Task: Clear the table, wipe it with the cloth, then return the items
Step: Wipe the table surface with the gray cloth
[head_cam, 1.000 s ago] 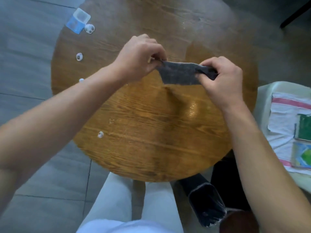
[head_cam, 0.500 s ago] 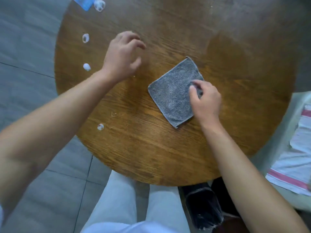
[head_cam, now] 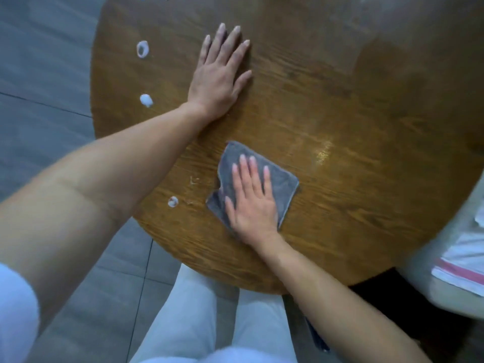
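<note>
A grey square cloth (head_cam: 284,183) lies on the round wooden table (head_cam: 353,113), near its front edge, with one corner folded under. My right hand (head_cam: 252,203) presses flat on the cloth, fingers spread and pointing away from me, covering its near half. My left hand (head_cam: 220,74) rests flat on the bare wood further back and to the left, fingers apart, holding nothing.
Small white bits sit along the table's left side: a ring (head_cam: 142,49), a blob (head_cam: 146,100) and another piece (head_cam: 172,201), with crumbs (head_cam: 194,180) nearby. A pale stool carrying a pink-striped white towel (head_cam: 461,268) stands at the right. Grey floor tiles surround the table.
The cloth, first stretched between both hands, was laid on the table and has slid toward me under my right palm. My left hand let go and now lies flat on the wood.
</note>
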Demonstrator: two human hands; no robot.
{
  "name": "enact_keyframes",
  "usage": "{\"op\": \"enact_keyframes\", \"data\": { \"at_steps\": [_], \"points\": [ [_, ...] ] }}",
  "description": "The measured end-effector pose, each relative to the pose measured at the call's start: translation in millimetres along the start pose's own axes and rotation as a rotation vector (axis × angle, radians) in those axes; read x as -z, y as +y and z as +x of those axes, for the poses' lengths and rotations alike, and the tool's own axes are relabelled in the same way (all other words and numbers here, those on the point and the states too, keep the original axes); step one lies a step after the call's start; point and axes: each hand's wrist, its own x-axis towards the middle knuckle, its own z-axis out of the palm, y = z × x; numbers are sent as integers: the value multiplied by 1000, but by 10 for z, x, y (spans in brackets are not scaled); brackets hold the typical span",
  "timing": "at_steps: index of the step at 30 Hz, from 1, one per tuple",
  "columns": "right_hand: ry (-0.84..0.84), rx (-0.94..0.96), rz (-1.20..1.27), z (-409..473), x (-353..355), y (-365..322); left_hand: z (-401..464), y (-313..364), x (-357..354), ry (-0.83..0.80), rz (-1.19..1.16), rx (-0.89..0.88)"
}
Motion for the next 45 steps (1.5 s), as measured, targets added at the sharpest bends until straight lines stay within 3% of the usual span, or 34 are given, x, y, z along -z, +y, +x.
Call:
{"op": "enact_keyframes", "data": {
  "at_steps": [2,4,5,8,10,12,15,18,23,26,28,32,37,39,45],
  "points": [
    [-74,121,-7,-473,-102,-146,-34,-55,17,-6,11,-11],
    [-42,126,-53,-434,-67,29,-114,-166,15,0,27,-45],
    [4,67,-73,-198,-16,286,-126,-208,31,9,43,-43],
    [141,-372,-137,574,315,1030,-162,-230,27,11,46,-72],
    [211,-540,-135,768,365,1026,-168,-216,-2,16,45,-70],
    [216,-478,-87,539,150,466,-159,-230,37,2,39,-65],
    [27,-176,11,-424,-184,-521,-188,-197,45,-8,20,-58],
    [-3,-17,-22,-685,-175,-279,-176,-178,32,1,16,-54],
    [128,-465,-118,574,375,1220,-145,-196,-19,8,22,-47],
    [227,-671,-66,1084,506,1209,-144,-224,-40,19,34,-53],
    [215,-554,-61,853,277,647,-147,-198,-24,9,40,-48],
    [-31,-90,49,-407,-191,-539,-147,-191,23,-18,25,-45],
    [-46,91,93,-717,-244,-421,-157,-147,21,-33,-3,-16],
    [15,-3,33,-443,-122,-35,-211,-156,-1,-26,-26,0],
    [147,-536,-66,867,493,1489,-247,-275,-77,-8,-90,-54]
  ]
}}
